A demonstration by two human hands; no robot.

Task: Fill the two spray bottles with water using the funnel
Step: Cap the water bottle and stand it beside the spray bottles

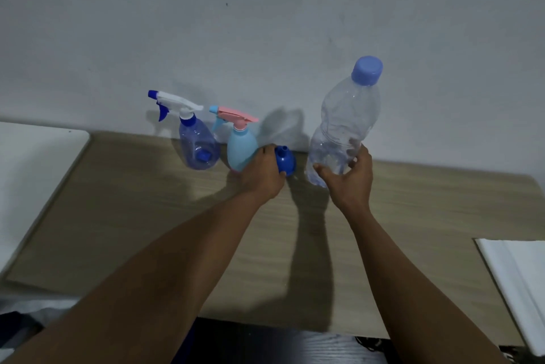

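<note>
Two spray bottles stand by the wall: a clear blue one [198, 145] with a white and blue trigger head, and to its right a light blue one [241, 149] with a pink head. My left hand [262, 170] grips a blue funnel [285, 160] lying spout-up on the table, just right of the light blue bottle. A large clear water bottle [343, 125] with a blue cap stands to the right. My right hand [349, 179] wraps its fingers and thumb around the bottle's lower part.
The wooden table [147, 231] runs along a white wall. A white surface [32, 163] adjoins the table on the left. A folded white cloth [519, 281] lies at the right front. The table's front edge drops to a dark floor.
</note>
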